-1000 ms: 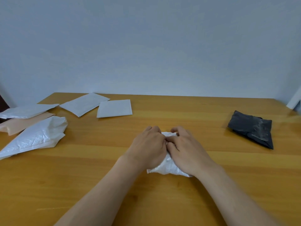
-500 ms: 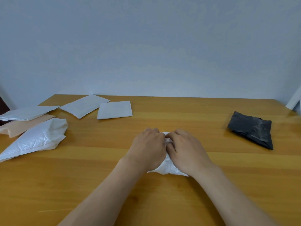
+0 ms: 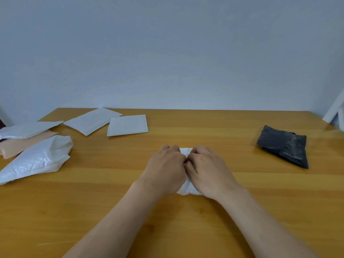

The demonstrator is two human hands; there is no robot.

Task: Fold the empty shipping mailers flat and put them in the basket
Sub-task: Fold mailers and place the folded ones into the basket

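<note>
A small white plastic mailer (image 3: 186, 189) lies bunched up on the wooden table (image 3: 223, 211), mostly hidden under both hands. My left hand (image 3: 164, 170) and my right hand (image 3: 208, 169) sit side by side on top of it, fingers curled down into the plastic and gripping it. Only its far tip and near edge show. A folded black mailer (image 3: 284, 145) rests at the right. No basket is in view.
At the left lie several unfolded mailers: a crumpled white plastic one (image 3: 35, 159), a tan one (image 3: 20, 144), a white one (image 3: 28, 129) over it, and two flat white padded ones (image 3: 92, 121) (image 3: 127, 125). A white object (image 3: 335, 112) leans at the far right.
Both hands stayed on the white mailer and shifted only slightly, their fingers curling closer over it. The view tilted up a little.
</note>
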